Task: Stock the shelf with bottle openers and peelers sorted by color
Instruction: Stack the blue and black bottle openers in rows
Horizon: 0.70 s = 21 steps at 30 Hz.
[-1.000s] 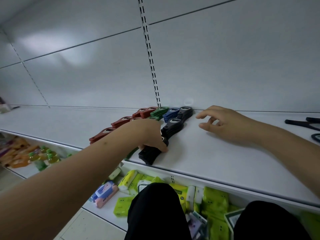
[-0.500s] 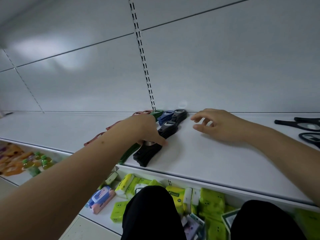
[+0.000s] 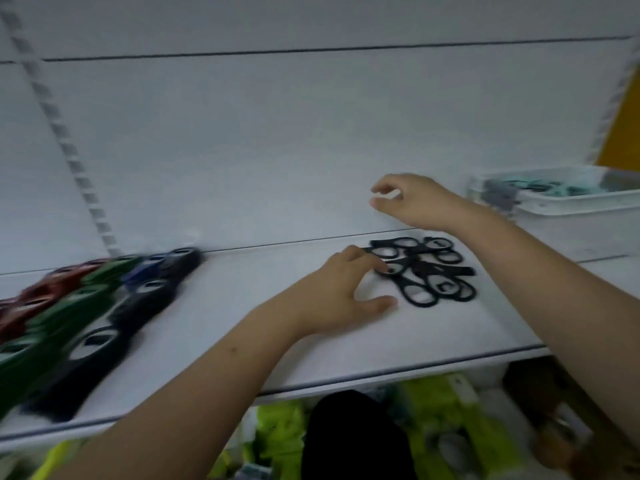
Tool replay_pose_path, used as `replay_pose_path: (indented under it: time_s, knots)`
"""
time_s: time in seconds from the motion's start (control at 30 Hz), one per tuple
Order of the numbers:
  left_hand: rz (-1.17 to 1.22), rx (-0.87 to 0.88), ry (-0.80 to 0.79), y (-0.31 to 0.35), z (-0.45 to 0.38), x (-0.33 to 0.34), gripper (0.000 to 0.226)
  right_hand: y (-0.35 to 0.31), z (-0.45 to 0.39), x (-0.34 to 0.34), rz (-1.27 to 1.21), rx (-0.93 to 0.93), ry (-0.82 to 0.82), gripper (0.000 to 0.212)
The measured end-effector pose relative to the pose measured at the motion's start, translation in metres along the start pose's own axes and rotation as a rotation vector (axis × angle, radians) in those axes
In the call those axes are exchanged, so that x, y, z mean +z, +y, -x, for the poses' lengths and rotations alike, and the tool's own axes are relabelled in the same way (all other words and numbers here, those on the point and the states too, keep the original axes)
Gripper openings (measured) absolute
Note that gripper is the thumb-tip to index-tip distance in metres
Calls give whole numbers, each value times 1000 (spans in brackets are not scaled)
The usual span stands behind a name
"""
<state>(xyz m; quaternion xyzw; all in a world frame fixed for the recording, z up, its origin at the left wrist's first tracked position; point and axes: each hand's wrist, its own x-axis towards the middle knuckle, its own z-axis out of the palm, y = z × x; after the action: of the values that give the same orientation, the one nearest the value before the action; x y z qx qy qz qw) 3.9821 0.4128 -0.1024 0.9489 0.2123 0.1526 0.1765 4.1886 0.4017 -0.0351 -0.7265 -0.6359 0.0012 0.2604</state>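
Observation:
Rows of bottle openers lie on the white shelf (image 3: 277,334) at the left, blurred: red (image 3: 38,299), green (image 3: 62,320), blue (image 3: 145,271) and black (image 3: 104,344). A loose heap of black peelers (image 3: 429,275) sits further right on the shelf. My left hand (image 3: 343,292) is spread beside the heap, with its fingertips at the heap's left edge. My right hand (image 3: 412,199) hovers above and behind the heap, fingers loosely curled, holding nothing.
A white bin (image 3: 568,209) with teal and grey items stands at the shelf's right end. Behind runs the white back panel with a slotted upright (image 3: 65,147). Yellow-green packages (image 3: 446,424) fill the lower shelf. My dark-clothed knee (image 3: 349,438) is in front.
The view has swung right. My left hand left the black openers and reached over to the black peelers. My right hand lifted off the shelf.

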Motion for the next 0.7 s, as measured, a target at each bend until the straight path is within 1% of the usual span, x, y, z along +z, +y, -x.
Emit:
replay_pose_path:
  time_s: [0.07,0.1,0.17,0.23,0.27,0.3,0.33,0.4,0.47,0.57,0.63,0.7]
  knots:
    - [-14,82,-62,8,-23,13,65,34,22,-11,92,105,-79,48]
    - [-68,86,-110,9,-32,18,72,47,34,-12,117,135,-140,54]
    - [-188,42,-200,5,-50,25,87,66,57,-12,100,155,-277,68]
    - [-240,-25,-259,-5,-67,28,104,74,76,-4,32,164,-409,86]
    - [-242,-55,-279,-11,-75,28,112,75,82,2,34,155,-447,94]
    - [-233,-80,-289,-17,-82,28,118,77,84,9,58,131,-451,99]
    - [-224,-95,-289,-23,-88,27,119,81,84,16,72,109,-412,100]
    - [-204,-84,-238,-35,-96,26,109,90,79,28,51,101,-279,91]
    - [-201,-58,-137,-44,-100,24,92,96,74,34,53,115,-174,73]
    - [-196,-46,-27,-50,-103,22,67,100,65,36,117,136,-114,60]
    - [-172,-26,-5,-51,-103,23,63,104,55,40,109,129,-102,53]
    - [-159,-11,17,-53,-100,23,71,108,48,43,53,102,-76,43]
